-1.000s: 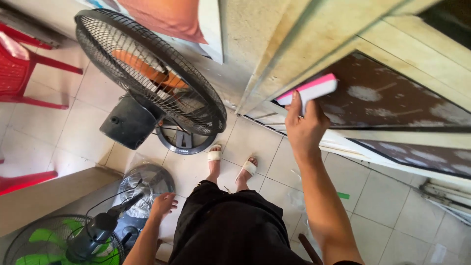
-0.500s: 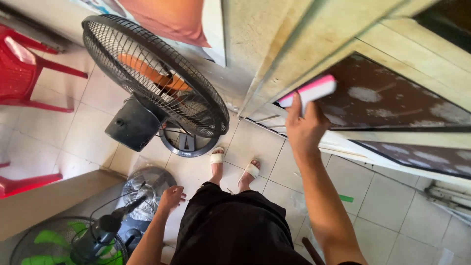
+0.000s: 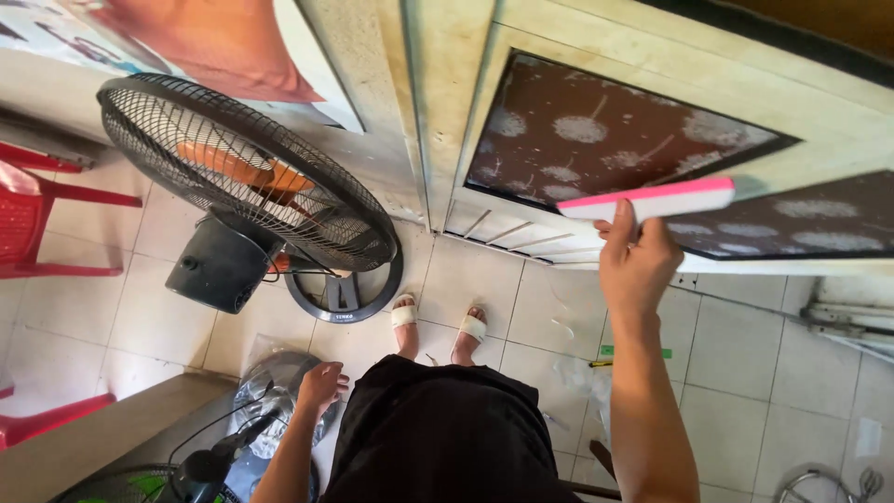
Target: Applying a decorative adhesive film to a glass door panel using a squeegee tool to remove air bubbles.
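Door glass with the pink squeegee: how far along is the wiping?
Done: nothing looks cleared; white blotches cover the dark glass pane. In hand: the right hand holds the pink squeegee at the door. Left: both panes; the left hand hangs by a floor fan.

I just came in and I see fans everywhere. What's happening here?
A person is standing by a door, looking down. Their right hand holds a pink and white squeegee up against the door's dark glass panel. Their left hand hangs low beside a fan grille wrapped in plastic. A black standing fan stands on the tiled floor.
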